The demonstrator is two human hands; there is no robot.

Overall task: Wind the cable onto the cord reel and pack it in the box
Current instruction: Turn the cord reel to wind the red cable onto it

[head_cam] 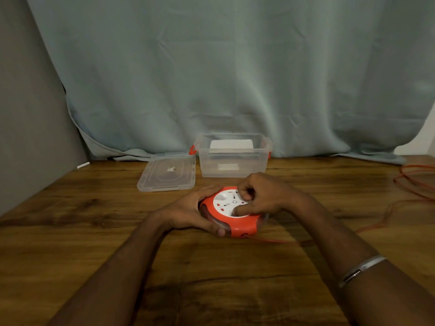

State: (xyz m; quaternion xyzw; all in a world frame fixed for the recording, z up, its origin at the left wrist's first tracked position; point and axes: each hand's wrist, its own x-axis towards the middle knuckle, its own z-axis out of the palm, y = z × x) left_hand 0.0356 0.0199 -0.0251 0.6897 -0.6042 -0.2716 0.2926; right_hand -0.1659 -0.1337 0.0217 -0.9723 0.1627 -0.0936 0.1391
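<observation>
Near the counter's middle: cord reel (231,211) lies flat, socket face up, between both hands.
Left hand (188,211): wrapped round the reel's left rim, holding it down.
Right hand (261,196): fingers curled onto the white centre disc, apparently cranking it.
Cable (409,182): most of it lies unwound, running from the reel's near right side to a loose heap at the counter's right edge.
Box (233,155): open, behind the reel near the back edge; lid (167,172) flat just left of it.
Risk, snag: loops in the heap could tangle or kink as they are drawn in.
Risk, drop: the heap sits at the right edge and slack could slide off.
Risk, slip: if the left hand loosens, the reel may spin bodily.
Risk, fit: a white item already inside the box may crowd the reel.
Room: bare wood to the near, left and right sides; short path back to the box.
</observation>
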